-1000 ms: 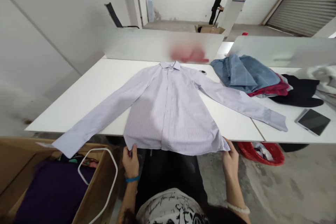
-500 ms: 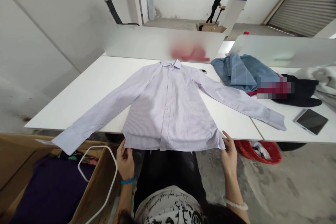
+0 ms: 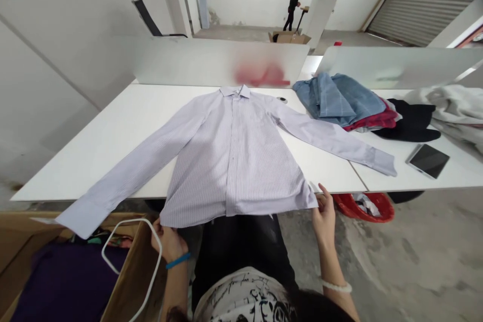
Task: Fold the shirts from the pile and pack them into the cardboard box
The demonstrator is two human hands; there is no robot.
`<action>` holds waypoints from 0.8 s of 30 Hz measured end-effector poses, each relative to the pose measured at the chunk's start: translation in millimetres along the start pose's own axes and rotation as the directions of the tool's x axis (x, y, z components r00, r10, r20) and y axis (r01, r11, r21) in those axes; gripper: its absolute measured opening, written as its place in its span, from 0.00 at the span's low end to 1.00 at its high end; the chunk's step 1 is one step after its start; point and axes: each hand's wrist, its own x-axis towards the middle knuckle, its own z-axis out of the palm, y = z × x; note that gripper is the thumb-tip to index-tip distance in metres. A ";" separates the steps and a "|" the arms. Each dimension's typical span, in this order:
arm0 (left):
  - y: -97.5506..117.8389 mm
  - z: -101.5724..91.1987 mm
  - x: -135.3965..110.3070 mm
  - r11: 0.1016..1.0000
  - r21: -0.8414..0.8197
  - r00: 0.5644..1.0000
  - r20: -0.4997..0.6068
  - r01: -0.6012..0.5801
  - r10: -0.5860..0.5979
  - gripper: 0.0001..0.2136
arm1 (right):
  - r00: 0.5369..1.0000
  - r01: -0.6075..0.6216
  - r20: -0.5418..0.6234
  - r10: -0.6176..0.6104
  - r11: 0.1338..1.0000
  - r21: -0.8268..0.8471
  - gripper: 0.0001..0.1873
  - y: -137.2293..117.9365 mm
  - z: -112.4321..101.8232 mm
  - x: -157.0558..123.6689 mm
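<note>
A pale lilac striped dress shirt [image 3: 234, 161] lies front up on the white table [image 3: 124, 115], its collar at the far side and its sleeves spread out to both sides. The hem hangs over the near edge. My left hand [image 3: 169, 241], with a blue wristband, is closed on the hem's left corner. At the right corner my right hand [image 3: 323, 216], with a white bead bracelet, pinches the fabric. The left cuff reaches past the table edge, over a cardboard box.
A cardboard box [image 3: 128, 276] with dark purple clothing [image 3: 71, 282] and a white looped frame [image 3: 156, 261] stand lower left. Folded jeans [image 3: 335, 100], a black cap [image 3: 409, 121] and a tablet-like device [image 3: 429, 161] lie right. A red bin [image 3: 385, 206] is below. A person [image 3: 293, 5] stands beyond the partition.
My left hand has drawn the hem's left corner outward and toward me, spreading the bottom wider. My right hand keeps its hold. The view has turned slightly right.
</note>
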 end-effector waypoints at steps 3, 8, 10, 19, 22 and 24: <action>-0.5 -0.2 1.8 1.000 0.008 1.000 0.005 0.003 -0.003 0.16 | 0.989 0.116 0.101 -0.106 0.988 -0.098 0.27 -0.2 -6.1 -0.7; -4.6 -0.5 4.8 0.999 0.027 0.999 -0.002 -0.032 0.032 0.14 | 0.995 -0.048 -0.085 0.045 0.998 -0.034 0.23 6.9 -11.0 0.1; -6.2 -2.5 5.5 0.995 0.053 0.996 -0.016 -0.082 0.083 0.13 | 0.988 -0.092 -0.122 0.096 0.995 0.041 0.23 7.3 -9.8 -0.5; 4.5 -11.3 0.1 0.899 0.176 0.916 0.107 -0.400 0.387 0.18 | 1.000 -0.021 0.011 0.021 0.999 0.038 0.25 9.6 -16.7 -2.5; 6.7 -14.7 3.2 0.820 0.268 0.863 0.162 -0.505 0.479 0.14 | 0.999 -0.052 0.015 0.051 0.995 0.085 0.24 14.9 -20.9 0.2; 4.7 -23.0 8.8 0.794 0.329 0.858 0.249 -0.511 0.449 0.18 | 0.993 -0.080 0.095 0.072 0.993 0.084 0.26 15.7 -27.5 1.6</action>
